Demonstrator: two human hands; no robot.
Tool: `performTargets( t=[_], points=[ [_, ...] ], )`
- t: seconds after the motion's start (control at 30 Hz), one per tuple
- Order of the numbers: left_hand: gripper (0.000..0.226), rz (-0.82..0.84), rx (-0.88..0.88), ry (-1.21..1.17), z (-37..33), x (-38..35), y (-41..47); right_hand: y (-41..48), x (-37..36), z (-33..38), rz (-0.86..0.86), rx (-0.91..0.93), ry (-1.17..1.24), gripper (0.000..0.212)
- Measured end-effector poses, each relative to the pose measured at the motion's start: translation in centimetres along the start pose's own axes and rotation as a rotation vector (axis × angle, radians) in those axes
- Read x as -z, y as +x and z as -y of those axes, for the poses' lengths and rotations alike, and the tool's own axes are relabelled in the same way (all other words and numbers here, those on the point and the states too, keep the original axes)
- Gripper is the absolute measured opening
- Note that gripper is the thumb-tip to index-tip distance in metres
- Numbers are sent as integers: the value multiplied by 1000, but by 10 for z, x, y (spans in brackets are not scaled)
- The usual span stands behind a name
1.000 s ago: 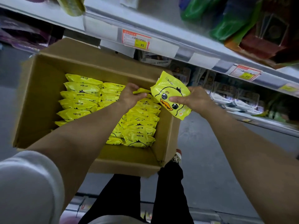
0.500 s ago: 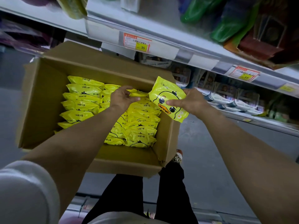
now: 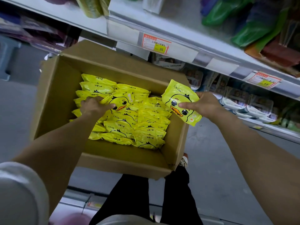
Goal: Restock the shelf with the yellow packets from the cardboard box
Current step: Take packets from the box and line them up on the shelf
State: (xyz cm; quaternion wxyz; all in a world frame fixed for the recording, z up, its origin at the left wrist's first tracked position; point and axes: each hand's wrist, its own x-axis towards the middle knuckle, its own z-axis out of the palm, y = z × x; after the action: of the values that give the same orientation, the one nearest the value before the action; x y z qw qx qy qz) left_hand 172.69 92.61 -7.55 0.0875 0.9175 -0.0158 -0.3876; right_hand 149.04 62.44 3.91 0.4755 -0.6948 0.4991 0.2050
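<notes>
Your right hand (image 3: pixel 206 106) holds one yellow packet (image 3: pixel 181 103); your left hand (image 3: pixel 95 108) now grips a second packet (image 3: pixel 121 103), turned face-up

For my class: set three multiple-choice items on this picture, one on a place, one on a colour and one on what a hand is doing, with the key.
1. Where is the yellow packet in the right hand?
A. Deep inside the box. B. Over the right wall of the cardboard box. C. Under the box.

2. What colour is the duck's beak on it?
A. Orange. B. Green. C. Blue.

3. What is the left hand doing?
A. Hanging idle. B. Lying flat on the box's rim. C. Gripping a tilted packet inside the box.

Key: B, the packet is held raised over the box's right wall. A, the printed beak is orange. C, the thumb and fingers curl round a packet on top of the rows.
</notes>
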Motion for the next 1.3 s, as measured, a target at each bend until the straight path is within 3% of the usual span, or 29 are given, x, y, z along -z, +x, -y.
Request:
performTargets(
  t=[0.1, 0.2, 0.33, 0.5, 0.63, 0.77, 1.0, 1.17, 1.3],
  points=[
    [79, 71, -121, -20, -12, -7, -12, -2, 0, 0, 5, 10, 22, 27],
    [87, 35, -218, 95, -23, -18, -20, -3, -1, -1, 1, 19, 27, 25],
    [80, 33, -233, 90, -33, -28, -27, -2, -1, -1, -1, 18, 26, 23],
    [94, 243, -103, -103, -35, -31, -43, -3, -5, -4, -31, 32, 13, 27],
    [71, 384, -21, -420, -32, -33, -62, -10, -9, -11, -38, 39, 40, 29],
    [113, 462, 18, -576, -34, -32, -98, -29, -9, -31, -47, 60, 126, 28],
    [116, 542, -147, -619, -79, -30, -216, -93, 45, -80, -82, 147, 186, 24],
    [45, 482, -391, -500, -146, -41, -319, -151, 115, -125, -193, 234, 183, 29],
    [34, 469, -560, -423, -206, -48, -383, -198, 182, -157, -301, 315, 214, 26]
  ],
)
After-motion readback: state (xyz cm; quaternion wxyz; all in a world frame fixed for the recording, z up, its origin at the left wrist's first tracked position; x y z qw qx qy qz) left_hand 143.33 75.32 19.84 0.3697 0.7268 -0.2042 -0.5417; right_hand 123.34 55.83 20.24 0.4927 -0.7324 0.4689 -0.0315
